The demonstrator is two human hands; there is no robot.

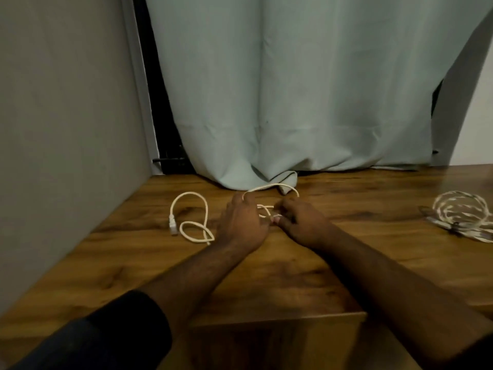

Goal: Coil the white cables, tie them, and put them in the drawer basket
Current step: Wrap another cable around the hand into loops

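A white cable lies in loose loops on the wooden table, its plug end at the left. My left hand and my right hand are close together over its middle, each pinching a stretch of it. One loop arcs behind both hands toward the curtain. A second white cable lies coiled at the table's right edge. No drawer basket is in view.
A pale green curtain hangs behind the table, its hem resting on the tabletop. A grey wall panel closes off the left side. The table's front edge has a cutout near me.
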